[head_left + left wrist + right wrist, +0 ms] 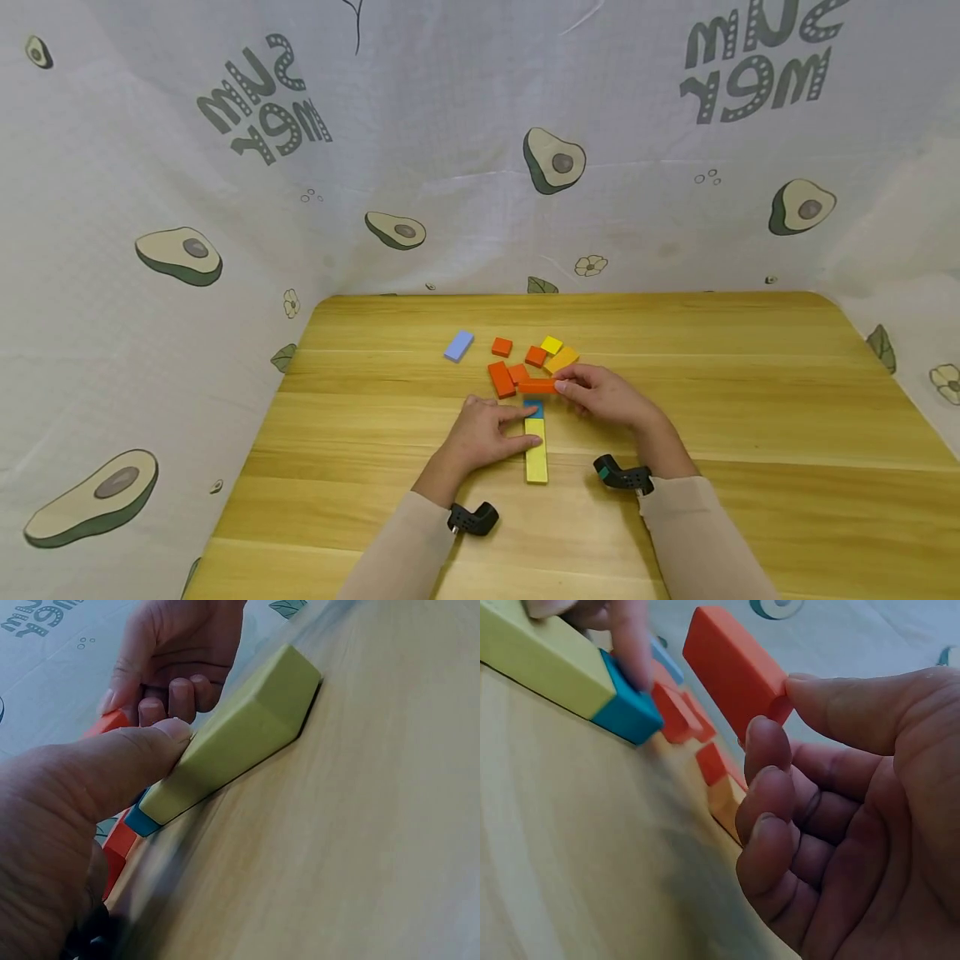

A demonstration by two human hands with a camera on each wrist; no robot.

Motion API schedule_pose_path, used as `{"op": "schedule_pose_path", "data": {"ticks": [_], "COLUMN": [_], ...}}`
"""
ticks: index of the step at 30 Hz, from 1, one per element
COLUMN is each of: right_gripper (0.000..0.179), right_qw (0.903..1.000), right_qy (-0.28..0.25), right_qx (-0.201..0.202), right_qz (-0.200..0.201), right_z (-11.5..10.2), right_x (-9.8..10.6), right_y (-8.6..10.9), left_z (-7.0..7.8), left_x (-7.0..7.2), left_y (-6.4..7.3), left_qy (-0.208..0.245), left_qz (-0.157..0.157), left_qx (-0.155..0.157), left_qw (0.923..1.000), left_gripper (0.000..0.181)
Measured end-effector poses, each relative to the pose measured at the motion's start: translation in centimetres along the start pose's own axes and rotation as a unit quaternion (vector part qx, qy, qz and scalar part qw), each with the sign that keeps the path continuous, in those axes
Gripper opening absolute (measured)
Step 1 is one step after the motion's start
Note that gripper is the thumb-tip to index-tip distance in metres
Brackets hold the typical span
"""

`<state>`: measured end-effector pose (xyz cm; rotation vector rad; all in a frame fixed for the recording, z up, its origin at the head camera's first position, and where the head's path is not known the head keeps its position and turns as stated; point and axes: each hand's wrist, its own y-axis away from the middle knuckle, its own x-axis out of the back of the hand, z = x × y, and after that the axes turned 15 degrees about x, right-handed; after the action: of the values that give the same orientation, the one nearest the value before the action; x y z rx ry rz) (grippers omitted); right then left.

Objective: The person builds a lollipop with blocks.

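My right hand [606, 398] pinches an orange-red rectangular block [536, 386] by one end, between thumb and fingers. In the right wrist view, the block [731, 664] is raised off the table and tilted. A long yellow block [536, 468] lies on the table, with a small blue block [622, 712] end to end at its far end. My left hand [480, 432] rests on this row from the left. Its index finger presses the top of the blue block, while the thumb lies on the yellow block [232, 735].
Beyond the hands lie a red block [500, 380], a small orange block [518, 373], two small red-orange blocks [502, 347], a small yellow block [552, 344], an amber block [562, 360] and a light blue block [458, 346]. A printed curtain [465, 167] surrounds the wooden table [750, 400].
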<state>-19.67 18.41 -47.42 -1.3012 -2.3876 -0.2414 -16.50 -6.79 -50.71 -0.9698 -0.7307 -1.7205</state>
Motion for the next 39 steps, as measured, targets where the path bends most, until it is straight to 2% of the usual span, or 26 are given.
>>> {"op": "schedule_pose_path", "data": {"ticks": [5,9,11,17,25,29,34,39], "right_gripper": [0.033,0.033,0.035,0.035,0.037,0.037,0.040,0.039], "right_qw": [0.9995,0.9982,0.9974,0.9972,0.9890,0.9905,0.9947,0.9944], "right_qy": [0.020,0.049,0.065,0.068,0.143,0.128,0.085,0.090], "right_qx": [-0.014,-0.025,-0.029,-0.031,-0.029,-0.039,-0.049,-0.044], "right_qz": [-0.022,-0.023,-0.016,-0.005,0.024,0.031,0.033,0.034], "right_z": [-0.3,-0.1,0.0,0.0,0.3,0.4,0.5,0.6], "right_x": [-1.1,-1.7,-1.9,-2.2,-2.6,-2.6,-2.4,-2.4], "right_y": [-0.6,-0.9,-0.9,-1.0,-1.2,-1.1,-1.0,-1.0], "left_z": [0.0,0.0,0.0,0.0,0.1,0.1,0.1,0.0], "left_x": [0.0,0.0,-0.1,-0.1,0.0,0.0,-0.1,-0.1], "left_y": [0.0,0.0,0.0,0.0,-0.1,-0.1,0.0,0.0], "left_qy": [-0.009,-0.002,-0.001,-0.003,-0.005,-0.004,-0.003,0.001], "left_qz": [-0.003,-0.008,-0.010,-0.010,-0.017,-0.021,-0.015,-0.012], "left_qx": [0.005,0.014,0.015,0.011,0.010,0.014,0.013,0.016], "left_qw": [0.9999,0.9999,0.9998,0.9999,0.9998,0.9997,0.9998,0.9998], "left_gripper": [0.049,0.048,0.049,0.050,0.052,0.052,0.052,0.052]}}
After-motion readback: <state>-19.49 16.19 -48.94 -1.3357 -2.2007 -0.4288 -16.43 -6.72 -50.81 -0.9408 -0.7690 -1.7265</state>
